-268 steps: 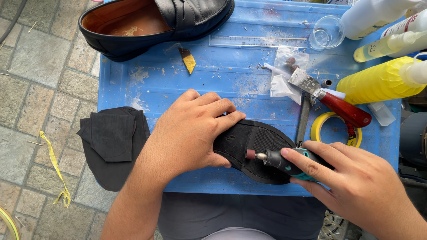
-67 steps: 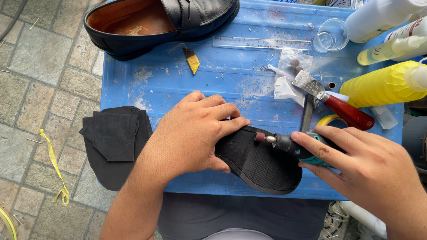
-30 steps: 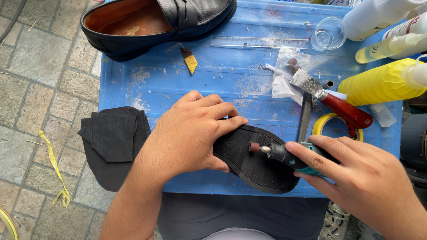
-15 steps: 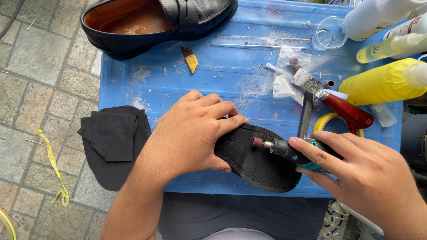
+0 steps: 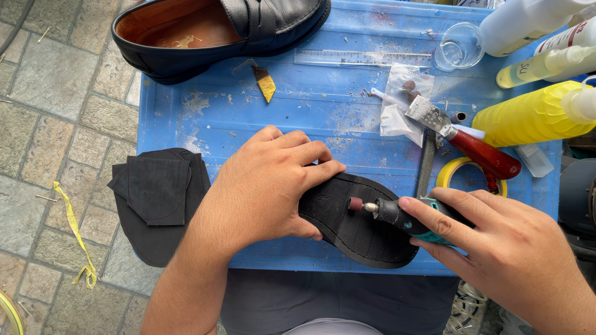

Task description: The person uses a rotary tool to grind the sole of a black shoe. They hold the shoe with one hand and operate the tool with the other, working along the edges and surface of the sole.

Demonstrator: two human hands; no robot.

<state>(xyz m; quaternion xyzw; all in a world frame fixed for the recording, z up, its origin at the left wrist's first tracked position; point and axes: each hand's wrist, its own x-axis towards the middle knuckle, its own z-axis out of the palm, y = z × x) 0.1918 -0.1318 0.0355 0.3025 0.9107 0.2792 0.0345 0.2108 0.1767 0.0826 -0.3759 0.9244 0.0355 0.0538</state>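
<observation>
Your left hand [image 5: 273, 180] pins the sole [image 5: 363, 220] flat while your right hand [image 5: 496, 242] grips the grinder [image 5: 403, 217], its drum mid-sole, so sanding looks unfinished.

The left hand [image 5: 267, 183] lies palm down near the front edge of the bench, its forearm running up from the lower left. Its fingers [image 5: 310, 152] are spread flat and pressed down, the thumb tucked along the near side. The right hand [image 5: 503, 242] comes in from the lower right corner, its fingers [image 5: 434, 217] curled in a pencil-like grip, index finger stretched forward, pointing left toward the left hand.
</observation>
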